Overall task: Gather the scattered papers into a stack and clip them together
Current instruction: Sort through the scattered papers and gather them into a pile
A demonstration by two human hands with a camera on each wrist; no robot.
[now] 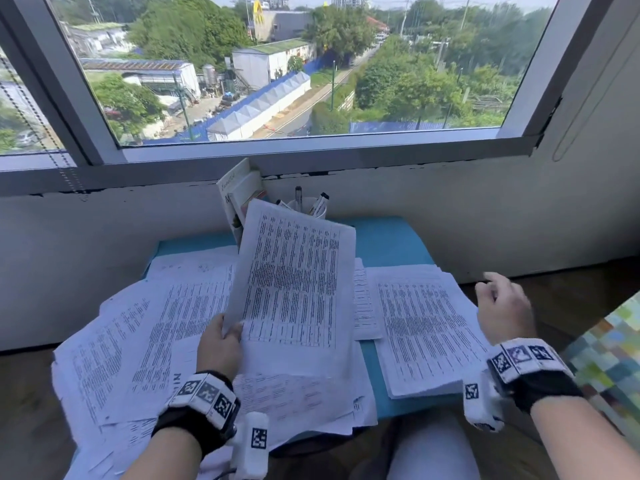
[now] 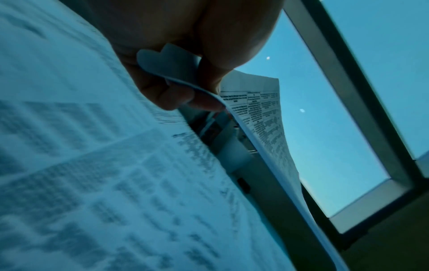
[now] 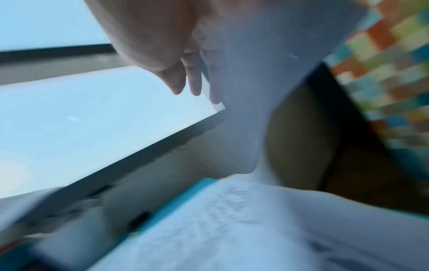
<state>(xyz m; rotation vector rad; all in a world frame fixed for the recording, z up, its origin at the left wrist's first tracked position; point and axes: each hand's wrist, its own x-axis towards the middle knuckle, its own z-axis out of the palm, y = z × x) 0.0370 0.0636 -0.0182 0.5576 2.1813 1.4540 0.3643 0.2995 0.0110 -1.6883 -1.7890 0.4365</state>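
My left hand (image 1: 221, 344) pinches the lower left corner of a printed sheet (image 1: 294, 282) and holds it tilted up above the table. In the left wrist view the fingers (image 2: 176, 95) curl round that sheet's bent corner (image 2: 167, 66). Loose printed papers (image 1: 145, 341) lie spread over the left of the blue table top (image 1: 388, 237). A neater pile of papers (image 1: 426, 327) lies on the right. My right hand (image 1: 502, 306) hovers empty, fingers relaxed, just past that pile's right edge. In the blurred right wrist view its fingers (image 3: 181, 80) hang loose over the pile (image 3: 220, 229).
A white cup with pens (image 1: 310, 206) and leaning booklets (image 1: 239, 195) stand at the table's back, against the wall under the window (image 1: 294, 64). A patterned cloth (image 1: 609, 358) lies at the far right. Wooden floor (image 1: 24, 410) surrounds the low table.
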